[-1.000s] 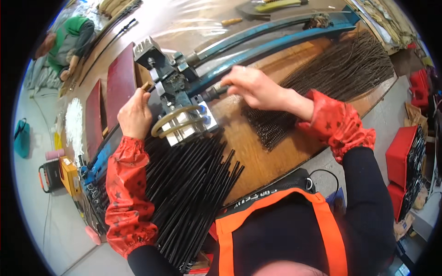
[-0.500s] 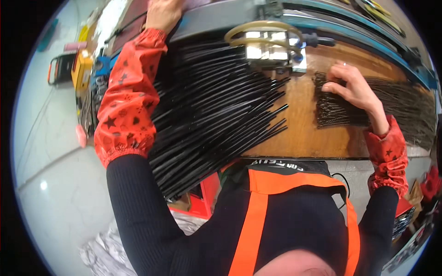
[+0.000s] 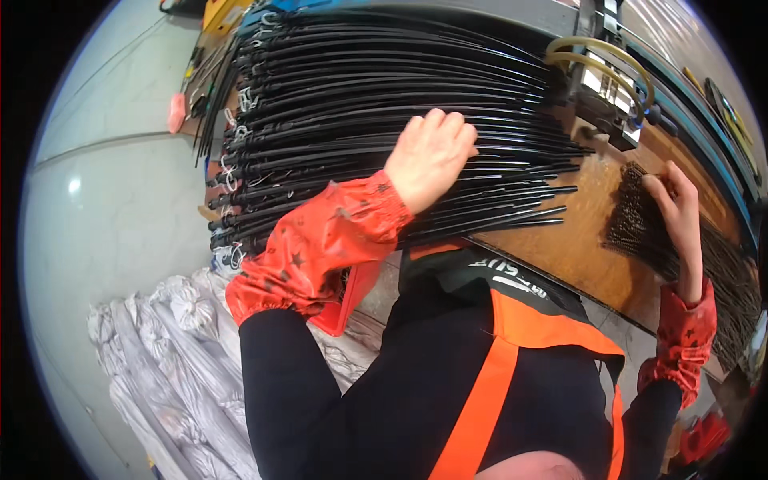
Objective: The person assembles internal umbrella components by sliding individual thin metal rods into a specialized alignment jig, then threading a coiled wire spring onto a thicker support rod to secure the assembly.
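Long thin black tubes lie side by side in a wide layer, with white loops of cord at their left ends. My left hand rests on their middle, fingers curled down and closed. Its fingertips are hidden, so what they hold cannot be seen. To the right lies a dense bundle of thin brown twisted rods. My right hand is at the near ends of this bundle, thumb and fingers drawn together. Anything between them is too small to make out.
A metal machine head with yellowish hoses stands over the wooden tabletop, behind the tubes' right ends. Blue rails run along the far right. Below the table are a red box and white wrapped bundles on the floor.
My left hand has come from the far left edge down onto the middle of the black tubes. The view has turned left, showing the tubes' looped ends. My right hand stays at the brown bundle.
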A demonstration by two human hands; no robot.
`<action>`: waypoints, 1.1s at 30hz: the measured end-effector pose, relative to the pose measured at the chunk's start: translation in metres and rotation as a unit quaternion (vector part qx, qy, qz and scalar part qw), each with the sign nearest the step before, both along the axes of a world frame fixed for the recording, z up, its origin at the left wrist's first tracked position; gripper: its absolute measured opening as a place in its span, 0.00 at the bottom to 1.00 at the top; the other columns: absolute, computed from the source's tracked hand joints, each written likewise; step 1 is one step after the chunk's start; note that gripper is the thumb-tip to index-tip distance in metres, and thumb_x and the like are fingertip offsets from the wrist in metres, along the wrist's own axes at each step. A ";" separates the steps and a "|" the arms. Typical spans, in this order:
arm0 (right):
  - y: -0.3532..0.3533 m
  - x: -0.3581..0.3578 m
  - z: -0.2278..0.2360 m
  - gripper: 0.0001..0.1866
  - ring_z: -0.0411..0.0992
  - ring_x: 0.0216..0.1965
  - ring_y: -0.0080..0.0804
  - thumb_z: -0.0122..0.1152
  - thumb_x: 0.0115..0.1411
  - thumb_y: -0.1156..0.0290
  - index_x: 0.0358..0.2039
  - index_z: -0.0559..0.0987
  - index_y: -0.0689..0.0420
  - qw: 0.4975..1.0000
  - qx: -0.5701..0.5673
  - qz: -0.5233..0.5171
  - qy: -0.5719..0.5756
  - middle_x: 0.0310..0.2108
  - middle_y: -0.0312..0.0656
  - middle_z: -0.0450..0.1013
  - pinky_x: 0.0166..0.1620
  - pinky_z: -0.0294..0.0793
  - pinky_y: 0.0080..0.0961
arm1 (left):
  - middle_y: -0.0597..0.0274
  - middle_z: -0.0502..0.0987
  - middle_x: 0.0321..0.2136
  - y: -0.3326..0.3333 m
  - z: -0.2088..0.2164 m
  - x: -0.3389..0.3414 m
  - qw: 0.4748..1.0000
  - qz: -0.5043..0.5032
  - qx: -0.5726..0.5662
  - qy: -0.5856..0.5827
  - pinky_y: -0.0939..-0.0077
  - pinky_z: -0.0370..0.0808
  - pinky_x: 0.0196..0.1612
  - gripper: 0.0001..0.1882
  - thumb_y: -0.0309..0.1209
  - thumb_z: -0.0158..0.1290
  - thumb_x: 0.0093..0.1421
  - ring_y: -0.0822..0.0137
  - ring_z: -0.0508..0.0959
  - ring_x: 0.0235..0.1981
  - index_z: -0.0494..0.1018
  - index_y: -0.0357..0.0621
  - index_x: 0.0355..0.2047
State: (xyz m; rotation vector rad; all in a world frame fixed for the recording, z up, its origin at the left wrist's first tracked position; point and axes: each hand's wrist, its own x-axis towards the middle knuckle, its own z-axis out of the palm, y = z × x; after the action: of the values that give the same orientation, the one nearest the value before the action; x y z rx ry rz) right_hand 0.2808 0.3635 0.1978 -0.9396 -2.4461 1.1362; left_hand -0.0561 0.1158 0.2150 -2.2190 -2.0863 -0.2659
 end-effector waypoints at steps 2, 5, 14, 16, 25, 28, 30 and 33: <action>-0.002 0.003 0.004 0.11 0.59 0.29 0.19 0.64 0.63 0.70 0.31 0.73 0.63 0.990 -0.107 -0.087 0.024 0.25 0.34 0.59 0.33 0.61 0.21 | 0.63 0.71 0.30 0.002 0.001 -0.005 1.000 -0.001 0.020 -0.006 0.66 0.73 0.35 0.08 0.33 0.57 0.60 0.60 0.74 0.34 0.70 0.45 0.36; -0.008 0.007 0.011 0.10 0.64 0.28 0.20 0.63 0.64 0.69 0.32 0.78 0.63 0.999 -0.048 -0.020 -0.014 0.24 0.36 0.68 0.33 0.66 0.23 | 0.62 0.73 0.28 0.009 0.007 -0.004 0.998 -0.030 0.046 -0.027 0.66 0.78 0.30 0.08 0.32 0.57 0.61 0.60 0.77 0.33 0.72 0.45 0.38; -0.045 0.015 0.003 0.09 0.78 0.27 0.35 0.69 0.58 0.68 0.33 0.83 0.61 0.989 0.014 0.056 0.139 0.26 0.44 0.79 0.31 0.75 0.28 | 0.59 0.70 0.24 0.059 0.031 0.079 0.983 -0.152 -0.003 -0.100 0.63 0.74 0.27 0.10 0.27 0.59 0.60 0.57 0.76 0.27 0.75 0.45 0.43; -0.052 0.017 0.002 0.09 0.77 0.25 0.34 0.70 0.57 0.68 0.32 0.83 0.61 0.983 0.038 -0.010 0.179 0.24 0.44 0.78 0.29 0.73 0.27 | 0.57 0.71 0.24 0.066 0.039 0.087 0.981 -0.160 -0.017 -0.113 0.61 0.74 0.27 0.11 0.27 0.59 0.61 0.55 0.76 0.27 0.75 0.44 0.44; -0.053 0.017 0.014 0.20 0.71 0.31 0.44 0.68 0.50 0.77 0.46 0.82 0.59 0.954 0.262 0.076 0.128 0.26 0.42 0.74 0.34 0.73 0.37 | 0.60 0.73 0.23 0.070 0.036 0.092 0.977 -0.164 -0.048 -0.124 0.62 0.75 0.23 0.09 0.33 0.59 0.59 0.57 0.78 0.24 0.76 0.48 0.40; -0.061 0.010 0.018 0.26 0.72 0.33 0.46 0.67 0.47 0.81 0.50 0.80 0.62 0.941 0.314 0.098 0.085 0.30 0.45 0.74 0.36 0.74 0.36 | 0.59 0.76 0.26 0.070 0.019 0.101 0.976 -0.135 -0.064 -0.160 0.57 0.78 0.26 0.07 0.31 0.58 0.53 0.54 0.81 0.29 0.73 0.48 0.32; -0.065 0.004 0.019 0.25 0.71 0.32 0.46 0.66 0.49 0.81 0.51 0.79 0.63 0.944 0.304 0.111 0.060 0.30 0.46 0.72 0.34 0.73 0.36 | 0.61 0.75 0.27 0.068 0.007 0.112 0.980 -0.126 -0.001 -0.157 0.61 0.78 0.25 0.07 0.31 0.58 0.51 0.58 0.80 0.30 0.73 0.49 0.31; -0.065 -0.006 0.016 0.18 0.69 0.29 0.45 0.65 0.52 0.80 0.45 0.79 0.63 0.941 0.311 0.108 0.080 0.28 0.45 0.72 0.31 0.68 0.37 | 0.64 0.73 0.27 0.071 -0.003 0.124 0.986 -0.101 0.053 -0.120 0.66 0.77 0.28 0.08 0.32 0.57 0.51 0.63 0.79 0.31 0.73 0.50 0.32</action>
State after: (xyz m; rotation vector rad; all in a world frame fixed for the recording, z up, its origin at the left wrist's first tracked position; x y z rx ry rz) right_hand 0.2743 0.2981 0.2136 -0.3760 -2.5566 0.4015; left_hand 0.0683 0.1873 0.2116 -2.4396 -1.8972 -0.6731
